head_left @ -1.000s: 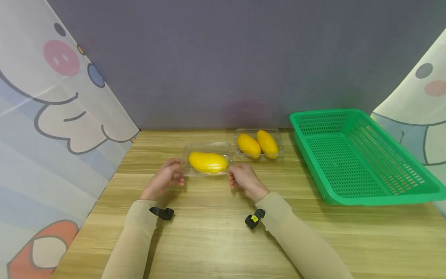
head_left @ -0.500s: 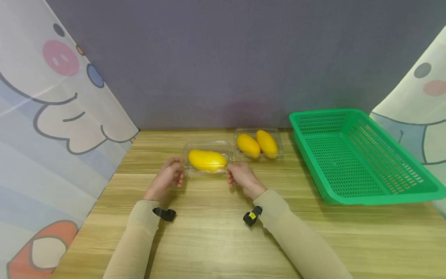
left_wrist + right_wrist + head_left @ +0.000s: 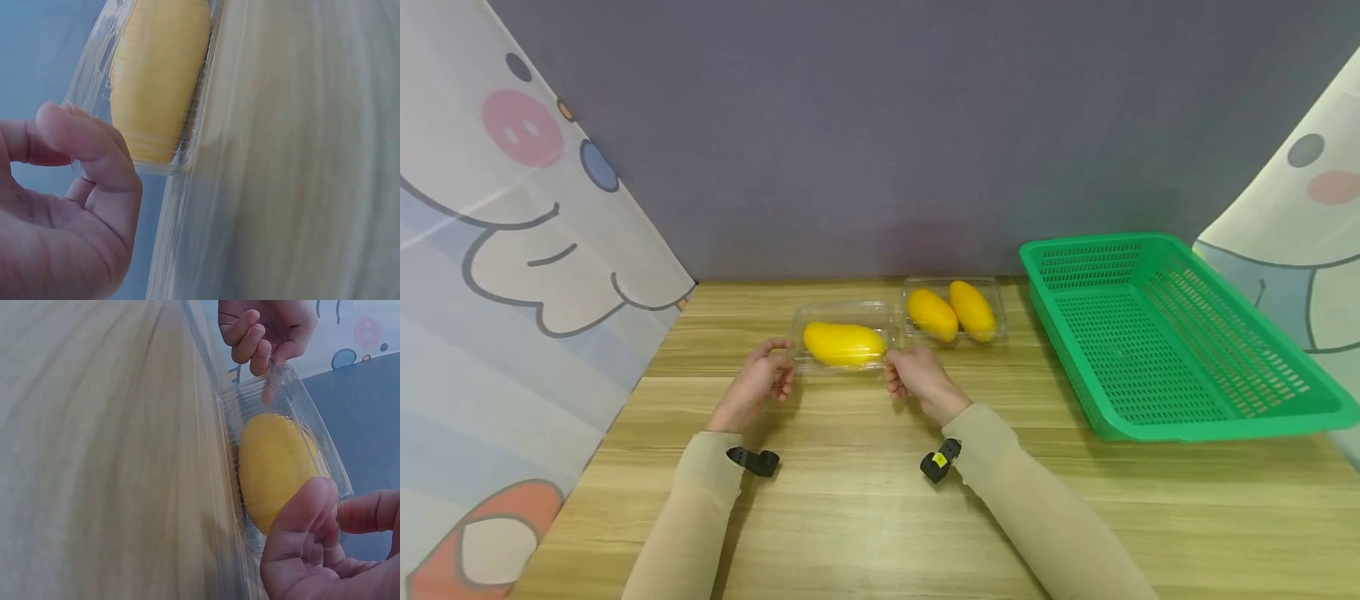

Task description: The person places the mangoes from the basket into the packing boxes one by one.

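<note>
A clear plastic box (image 3: pixel 850 313) with a yellow mango (image 3: pixel 844 344) inside lies on the table between the two hands. At its left end my left hand (image 3: pixel 754 383) pinches the edge between thumb and fingers. My right hand (image 3: pixel 925 383) pinches the near right corner. In the right wrist view, the right thumb (image 3: pixel 306 503) covers part of the mango, and the left hand (image 3: pixel 269 331) grips the far end. The left wrist view has the mango (image 3: pixel 159 81) showing through the ribbed plastic wall.
Behind and to the right stands a second clear box (image 3: pixel 1000 302) holding two mangoes (image 3: pixel 972 310). A green slotted basket (image 3: pixel 1195 430) sits on the right of the wooden table (image 3: pixel 850 517). A grey partition (image 3: pixel 850 150) rises along the table's back edge.
The front edge of the nearer box has shifted slightly away from the person, and the glare on its mango has lessened. Both hands keep almost the same place on it.
</note>
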Motion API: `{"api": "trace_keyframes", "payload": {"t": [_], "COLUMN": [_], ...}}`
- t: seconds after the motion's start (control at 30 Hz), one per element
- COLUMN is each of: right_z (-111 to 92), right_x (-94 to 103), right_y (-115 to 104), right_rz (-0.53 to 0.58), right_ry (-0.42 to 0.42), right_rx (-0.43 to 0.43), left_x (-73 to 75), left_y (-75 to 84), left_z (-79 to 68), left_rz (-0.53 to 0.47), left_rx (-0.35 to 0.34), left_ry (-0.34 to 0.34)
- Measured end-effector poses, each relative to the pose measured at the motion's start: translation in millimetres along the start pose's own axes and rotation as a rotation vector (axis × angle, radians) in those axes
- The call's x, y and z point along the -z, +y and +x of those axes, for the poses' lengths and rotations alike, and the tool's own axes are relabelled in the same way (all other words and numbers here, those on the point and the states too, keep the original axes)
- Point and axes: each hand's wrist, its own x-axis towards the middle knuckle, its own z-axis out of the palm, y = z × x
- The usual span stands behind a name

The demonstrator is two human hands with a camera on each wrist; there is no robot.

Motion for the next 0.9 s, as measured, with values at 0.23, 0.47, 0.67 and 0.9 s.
{"api": "trace_keyframes", "payload": {"t": [0.23, 0.47, 0.67, 0.9], "right_z": [4, 10, 15, 21], "right_x": [-0.4, -1.0, -2.9, -4.4], "right_y": [-2, -4, -5, -6], "right_rz": [0.005, -0.011, 0.016, 0.058], "right_ry": [0.013, 0.032, 0.056, 0.091], "right_rx": [0.005, 0.034, 0.019, 0.01], "left_x": [-0.3, -0.5, -1.1, -2.9], "left_y": [0.8, 3.2, 5.0, 5.5], "left_z": [7.7, 16.0, 21.8, 29.3], "left_rz": [0.007, -0.022, -0.045, -0.079], "left_rx": [0.002, -0.004, 0.008, -0.003], "left_ry": [0.02, 0.043, 0.06, 0.072]}}
